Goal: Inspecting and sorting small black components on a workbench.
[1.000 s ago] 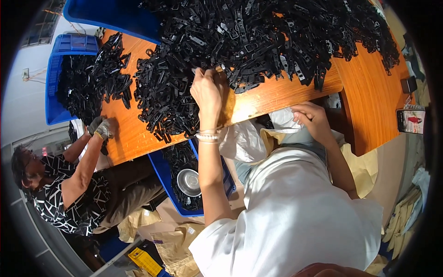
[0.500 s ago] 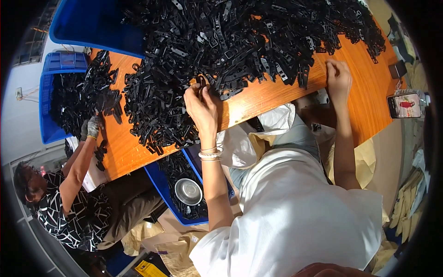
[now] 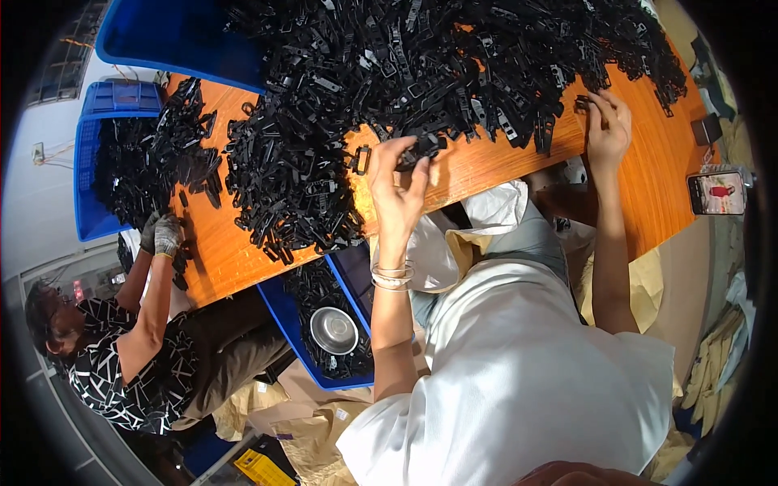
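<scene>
A large heap of black plastic clip-like parts (image 3: pixel 389 73) covers the far side of the orange wooden table (image 3: pixel 478 166). My left hand (image 3: pixel 397 190) is at the heap's near edge, thumb and fingers curved round a few black plastic parts (image 3: pixel 423 149). Just left of it, a single loose rectangular black part (image 3: pixel 361 159) lies on bare wood. Over the table's right part is my right hand (image 3: pixel 609 134), its fingers bent together, with a small black plastic part (image 3: pixel 582 103) at the fingertips.
A blue bin (image 3: pixel 178 49) stands at the far left. Below the table edge, another blue bin (image 3: pixel 312 356) holds black parts and a metal bowl (image 3: pixel 334 330). A co-worker's gloved hand (image 3: pixel 166 235) works at left. A phone (image 3: pixel 717 193) is at right.
My left hand has moved right and turned, and its fingers now curve round black parts. My right hand has moved slightly right, and a small black part now shows at its fingertips.
</scene>
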### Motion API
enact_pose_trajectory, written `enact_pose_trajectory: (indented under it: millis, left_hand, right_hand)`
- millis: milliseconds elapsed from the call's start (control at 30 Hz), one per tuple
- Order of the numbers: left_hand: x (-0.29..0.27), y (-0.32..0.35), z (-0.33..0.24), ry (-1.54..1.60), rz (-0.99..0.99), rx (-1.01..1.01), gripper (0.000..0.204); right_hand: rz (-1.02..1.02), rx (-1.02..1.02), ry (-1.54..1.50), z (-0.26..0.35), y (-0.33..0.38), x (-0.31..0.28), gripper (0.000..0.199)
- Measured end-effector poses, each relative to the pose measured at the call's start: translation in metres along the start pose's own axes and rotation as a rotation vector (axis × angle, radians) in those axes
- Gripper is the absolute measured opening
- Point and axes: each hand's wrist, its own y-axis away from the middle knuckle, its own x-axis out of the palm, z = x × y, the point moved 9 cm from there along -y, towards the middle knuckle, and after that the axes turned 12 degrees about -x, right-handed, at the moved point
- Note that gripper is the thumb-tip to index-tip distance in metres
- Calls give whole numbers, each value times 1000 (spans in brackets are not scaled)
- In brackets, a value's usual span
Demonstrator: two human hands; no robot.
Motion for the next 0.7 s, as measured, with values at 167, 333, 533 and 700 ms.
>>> enact_pose_trajectory:
  millis: [167,333,533,700]
  left_hand:
    - [17,9,-27,72,160,15,29]
    - [35,17,-41,188,304,-22,30]
    - [41,21,-40,226,350,-34,29]
    - [44,21,-34,228,377,-71,31]
  right_hand:
    - [280,472,-809,79,-10,17,14]
    - [333,-98,-960,142,-25,16,13]
    - [296,-156,-935,147,-22,12,16]
    - [302,-220,-892,151,-18,11,24]
